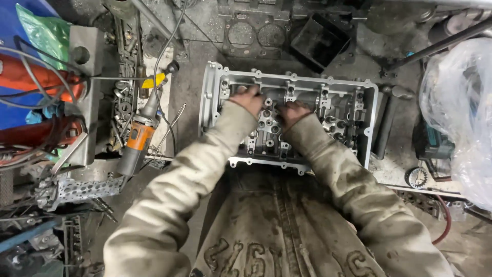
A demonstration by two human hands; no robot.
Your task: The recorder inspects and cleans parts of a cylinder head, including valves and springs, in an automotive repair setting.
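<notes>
A silver aluminium cylinder head [215,87] lies flat on the dirty workbench, its valve side up. My left hand [250,100] rests inside its left part, fingers curled down onto a small part I cannot make out. My right hand [293,112] sits just to the right, near the middle, fingers bent over the valve bores. Both sleeves are grimy beige and hide the near edge of the head.
An orange-and-grey power grinder [137,141] with a cable lies left of the head, beside a tray of bolts and sockets [123,97]. A head gasket [253,33] and a black box [319,38] lie behind. A clear plastic bag [458,102] bulges at right.
</notes>
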